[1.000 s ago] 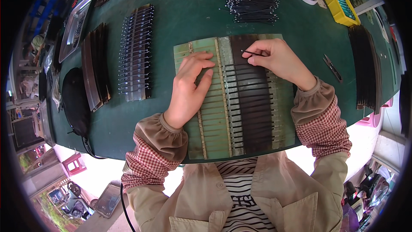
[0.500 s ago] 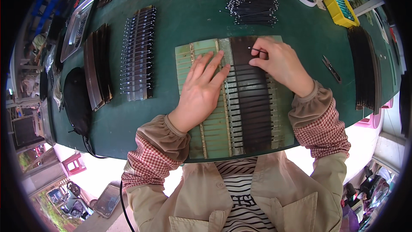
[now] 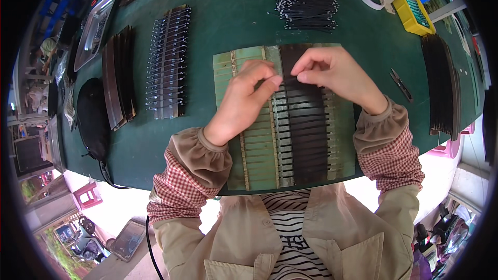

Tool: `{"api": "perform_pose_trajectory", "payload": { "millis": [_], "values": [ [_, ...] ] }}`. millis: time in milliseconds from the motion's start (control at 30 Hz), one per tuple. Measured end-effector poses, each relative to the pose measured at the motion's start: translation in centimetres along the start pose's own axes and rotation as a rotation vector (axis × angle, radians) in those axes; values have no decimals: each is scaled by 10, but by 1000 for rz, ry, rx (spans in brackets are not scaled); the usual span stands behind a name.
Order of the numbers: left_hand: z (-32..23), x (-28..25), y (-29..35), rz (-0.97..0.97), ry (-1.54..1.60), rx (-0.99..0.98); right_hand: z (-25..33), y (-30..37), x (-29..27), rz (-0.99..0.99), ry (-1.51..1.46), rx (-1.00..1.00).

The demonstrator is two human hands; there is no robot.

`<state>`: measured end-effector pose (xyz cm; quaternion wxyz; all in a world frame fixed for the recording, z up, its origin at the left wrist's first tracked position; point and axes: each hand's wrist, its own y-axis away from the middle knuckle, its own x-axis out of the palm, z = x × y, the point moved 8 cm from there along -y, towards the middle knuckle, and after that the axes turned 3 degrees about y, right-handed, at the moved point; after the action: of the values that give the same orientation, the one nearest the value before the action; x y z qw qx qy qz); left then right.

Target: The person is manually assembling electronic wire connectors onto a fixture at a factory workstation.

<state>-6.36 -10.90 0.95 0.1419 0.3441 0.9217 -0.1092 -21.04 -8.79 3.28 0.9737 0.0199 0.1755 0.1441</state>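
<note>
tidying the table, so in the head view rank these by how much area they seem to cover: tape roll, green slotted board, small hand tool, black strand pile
1. green slotted board
2. black strand pile
3. tape roll, counted by its outline
4. small hand tool

From the view's centre, a roll of white tape (image 3: 364, 0) lay between one and two o'clock, a yellow bin (image 3: 410, 23) stood at two, and pointed snips (image 3: 402, 86) rested between two and three. A pink stool (image 3: 81, 193) stood at eight, a black pouch (image 3: 93, 122) lay at nine, and a shallow metal tray (image 3: 83, 56) at ten.
</note>
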Motion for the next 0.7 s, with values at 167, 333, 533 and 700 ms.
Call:
{"api": "perform_pose_trajectory", "payload": {
  "millis": [167, 333, 533, 700],
  "values": [
    [-9, -19, 5, -174, -240, 147, -27, -6, -18, -74, -12, 131],
    [-15, -20, 11, -235, -322, 163, -40, -11, -22, -112, -2, 141],
    [-7, -24, 12, -239, -294, 158, -40, -11, -20, -120, 0, 133],
    [-6, -24, 12, -242, -289, 156, -43, -11, -18, -135, -9, 142]
  ]
}}
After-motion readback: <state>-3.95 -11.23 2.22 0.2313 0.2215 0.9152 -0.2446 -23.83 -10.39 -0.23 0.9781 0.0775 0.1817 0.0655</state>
